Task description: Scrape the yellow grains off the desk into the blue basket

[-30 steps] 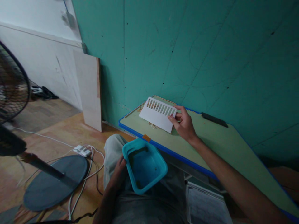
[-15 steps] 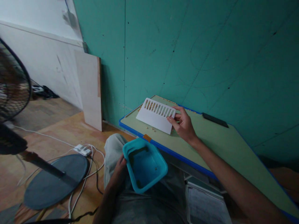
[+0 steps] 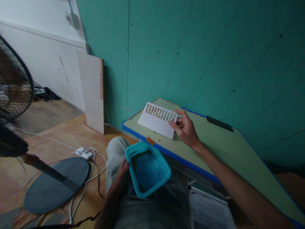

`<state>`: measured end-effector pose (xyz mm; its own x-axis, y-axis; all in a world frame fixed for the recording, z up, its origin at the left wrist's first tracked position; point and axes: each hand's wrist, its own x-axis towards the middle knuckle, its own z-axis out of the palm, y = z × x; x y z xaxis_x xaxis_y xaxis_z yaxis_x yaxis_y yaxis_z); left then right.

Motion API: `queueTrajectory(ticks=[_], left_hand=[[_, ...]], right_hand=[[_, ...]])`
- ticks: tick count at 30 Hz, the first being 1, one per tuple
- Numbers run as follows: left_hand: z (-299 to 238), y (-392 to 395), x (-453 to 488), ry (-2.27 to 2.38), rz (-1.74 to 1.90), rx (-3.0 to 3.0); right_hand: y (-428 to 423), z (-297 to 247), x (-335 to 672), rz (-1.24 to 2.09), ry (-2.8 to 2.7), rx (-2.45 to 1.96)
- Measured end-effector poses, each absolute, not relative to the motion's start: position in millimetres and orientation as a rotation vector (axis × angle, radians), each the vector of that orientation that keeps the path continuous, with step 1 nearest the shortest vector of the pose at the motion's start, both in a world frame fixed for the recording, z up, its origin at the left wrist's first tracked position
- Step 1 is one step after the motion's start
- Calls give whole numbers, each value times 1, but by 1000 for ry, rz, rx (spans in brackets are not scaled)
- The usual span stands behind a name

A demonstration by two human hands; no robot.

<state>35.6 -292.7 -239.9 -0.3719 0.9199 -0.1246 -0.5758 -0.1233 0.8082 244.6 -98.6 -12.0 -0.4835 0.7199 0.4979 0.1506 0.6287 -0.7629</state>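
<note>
My right hand (image 3: 186, 128) grips the right end of a white slotted plastic panel (image 3: 157, 120), which stands tilted on the green table (image 3: 214, 140) near its blue front edge. A few small brownish crumbs lie by the panel's lower edge. My left hand (image 3: 121, 175) holds a teal plastic basket (image 3: 147, 168) by its left rim, just below the table edge over my lap. The basket holds a few specks.
A black flat object (image 3: 219, 123) lies at the table's back by the teal wall. A standing fan (image 3: 14, 95) with a round base (image 3: 54, 184), white cables and a power strip (image 3: 84, 153) are on the floor at left. A board (image 3: 91, 92) leans against the wall.
My right hand has slid the white panel toward the table's front-left edge; the crumbs that lay by it are mostly gone from view. The left hand and basket stay still.
</note>
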Motion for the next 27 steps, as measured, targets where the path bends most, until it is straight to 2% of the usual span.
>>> queueTrajectory(ticks=[27], left_hand=[[-249, -297, 32, 975, 1676, 480]], right_hand=[[-132, -12, 227, 1111, -1995, -596]])
